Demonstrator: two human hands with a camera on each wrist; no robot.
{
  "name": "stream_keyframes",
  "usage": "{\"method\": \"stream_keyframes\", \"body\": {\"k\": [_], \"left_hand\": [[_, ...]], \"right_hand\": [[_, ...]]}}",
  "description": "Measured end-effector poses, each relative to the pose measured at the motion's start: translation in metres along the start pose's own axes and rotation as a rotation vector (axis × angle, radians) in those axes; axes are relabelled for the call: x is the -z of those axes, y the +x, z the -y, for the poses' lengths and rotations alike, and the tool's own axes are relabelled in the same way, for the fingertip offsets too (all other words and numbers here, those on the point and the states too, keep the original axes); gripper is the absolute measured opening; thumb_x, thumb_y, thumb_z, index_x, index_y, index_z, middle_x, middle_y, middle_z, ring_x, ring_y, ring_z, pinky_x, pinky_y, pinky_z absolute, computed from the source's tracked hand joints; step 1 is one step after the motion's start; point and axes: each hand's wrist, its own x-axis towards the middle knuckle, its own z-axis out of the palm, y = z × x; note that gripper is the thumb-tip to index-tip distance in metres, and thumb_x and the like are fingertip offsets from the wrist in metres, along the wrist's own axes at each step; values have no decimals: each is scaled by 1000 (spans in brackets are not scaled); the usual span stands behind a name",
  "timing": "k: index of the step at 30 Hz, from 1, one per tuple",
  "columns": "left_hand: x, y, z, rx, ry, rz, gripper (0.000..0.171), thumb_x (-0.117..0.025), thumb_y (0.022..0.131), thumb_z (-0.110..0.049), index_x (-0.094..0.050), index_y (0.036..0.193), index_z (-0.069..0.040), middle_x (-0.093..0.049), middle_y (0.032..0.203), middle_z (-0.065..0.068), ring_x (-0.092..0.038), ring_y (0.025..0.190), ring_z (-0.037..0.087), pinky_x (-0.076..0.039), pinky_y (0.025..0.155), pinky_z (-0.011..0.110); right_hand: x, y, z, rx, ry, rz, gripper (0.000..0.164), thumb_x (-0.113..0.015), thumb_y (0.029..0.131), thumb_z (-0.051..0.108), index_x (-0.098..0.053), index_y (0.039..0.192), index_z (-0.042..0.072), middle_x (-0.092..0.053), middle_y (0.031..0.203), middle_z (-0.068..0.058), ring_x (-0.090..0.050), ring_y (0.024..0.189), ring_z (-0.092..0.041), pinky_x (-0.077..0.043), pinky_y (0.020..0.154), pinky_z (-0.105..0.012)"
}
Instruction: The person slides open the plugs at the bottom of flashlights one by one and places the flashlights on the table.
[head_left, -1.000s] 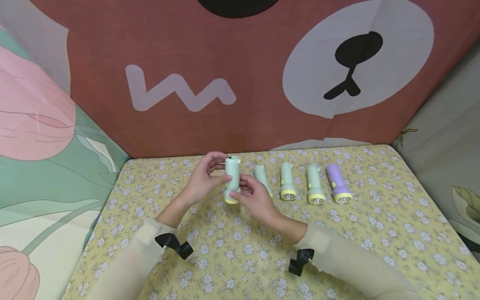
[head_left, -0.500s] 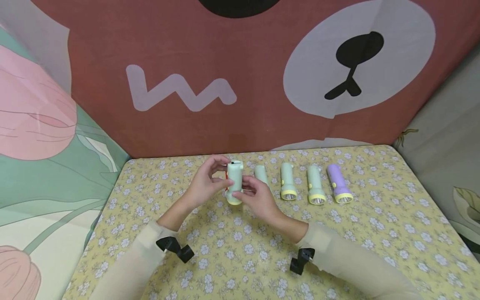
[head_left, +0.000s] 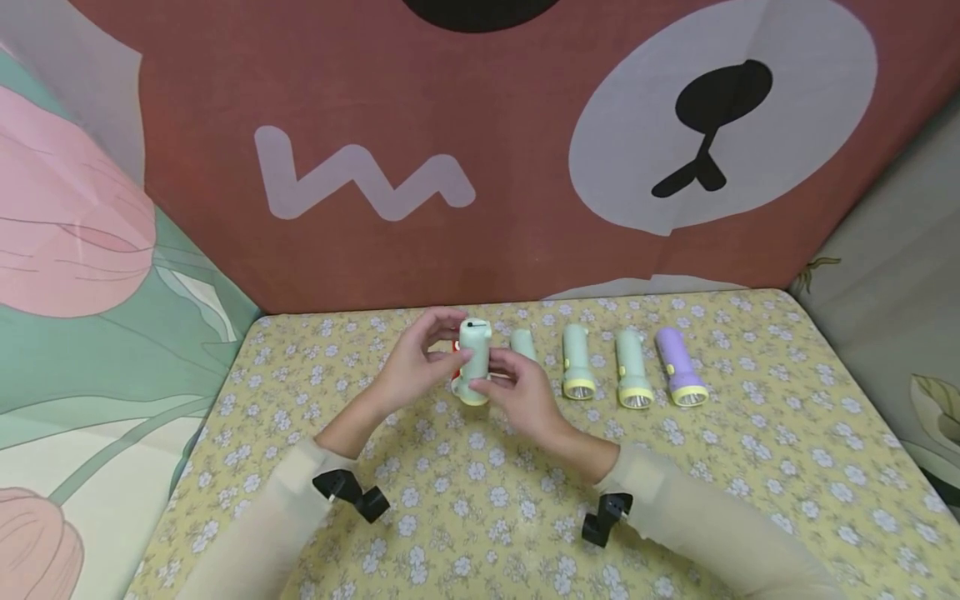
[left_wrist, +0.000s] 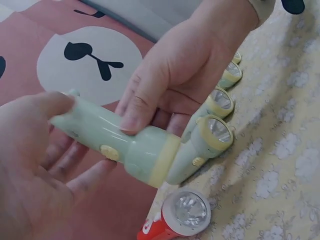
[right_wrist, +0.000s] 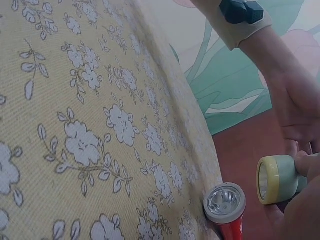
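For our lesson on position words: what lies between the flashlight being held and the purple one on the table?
The right hand and three pale green flashlights, the leftmost partly hidden behind that hand; the head view shows this.

A reddish cartoon backdrop [head_left: 517,183] stands behind a flowered tablecloth [head_left: 480,517].
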Motion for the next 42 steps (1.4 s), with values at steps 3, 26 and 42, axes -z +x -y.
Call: {"method": "stream_keyframes", "body": {"k": [3, 26, 42], "left_hand": [[1, 0, -4, 33, 5, 1, 41, -60, 103, -4, -51, 142, 2, -59, 133, 16, -59, 120, 28, -56, 96, 33], [-12, 4, -29, 362, -193, -163, 26, -60, 103, -15, -65, 122, 2, -66, 112, 10, -67, 103, 21, -61, 88, 41], [-10, 4, -27, 399, -219, -158, 8, -57, 101, -11, -61, 103, -4, -65, 121, 10, -64, 103, 18, -57, 87, 44]], "right_hand": [[1, 1, 0, 1, 3, -11, 41, -76, 90, 3, -64, 129, -3, -67, 126, -16, -66, 117, -29, -56, 95, -29], [-1, -2, -4, 85, -19, -45, 37, -80, 85, -1, -68, 121, -4, -67, 123, -16, -65, 118, -30, -55, 98, -30], [-9, -5, -8, 117, -72, -57, 41, -77, 88, 1, -67, 127, -3, -66, 129, -19, -64, 118, -34, -54, 101, -46]]}}
